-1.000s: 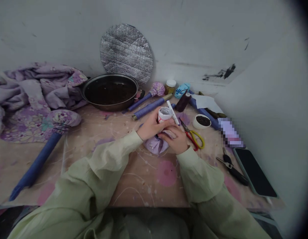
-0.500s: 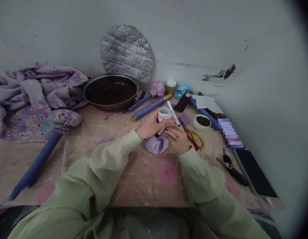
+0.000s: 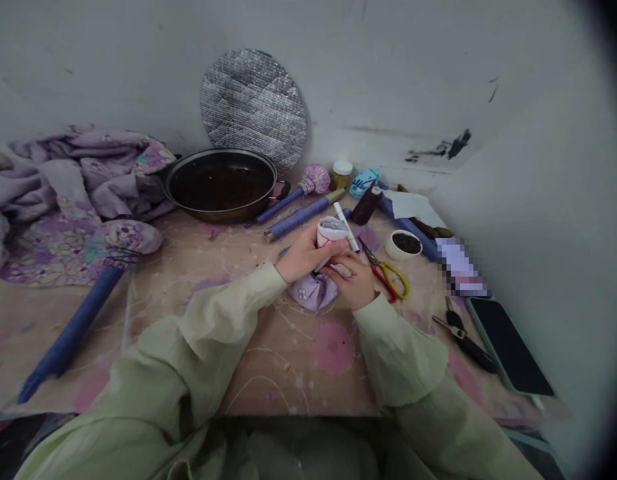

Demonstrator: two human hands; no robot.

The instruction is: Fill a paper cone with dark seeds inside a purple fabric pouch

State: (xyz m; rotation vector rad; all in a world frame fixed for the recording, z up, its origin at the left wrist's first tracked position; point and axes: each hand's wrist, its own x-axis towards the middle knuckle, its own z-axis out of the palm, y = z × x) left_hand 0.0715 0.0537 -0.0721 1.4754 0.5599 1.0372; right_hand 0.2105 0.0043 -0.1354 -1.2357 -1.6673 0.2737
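Note:
Both hands are at a white, cup-shaped roll (image 3: 328, 230) with a red line round it and greyish stuff in its open top. My left hand (image 3: 302, 255) wraps it from the left, thumb across its front. From the right, my right hand (image 3: 354, 280) grips its lower part with bent fingers; that part is mostly hidden. Directly below lies a gathered bundle of purple floral cloth (image 3: 314, 293), partly covered by the hands. A white marker (image 3: 346, 228) lies just behind the roll. Scissors (image 3: 388, 275) with red and yellow handles rest beside my right hand.
A black pan (image 3: 223, 215) and crumpled floral cloth (image 3: 53, 247) stand at the left, near a cloth-headed blue stick (image 3: 83, 320). Behind are a thread spool (image 3: 367, 205) and a lidded jar (image 3: 341, 175). Rightward are a small bowl (image 3: 402, 253), pliers (image 3: 471, 343) and a phone (image 3: 511, 347).
My right hand has shifted very slightly left and down against the white roll. Both hands keep their hold, and the things on the table stay in place.

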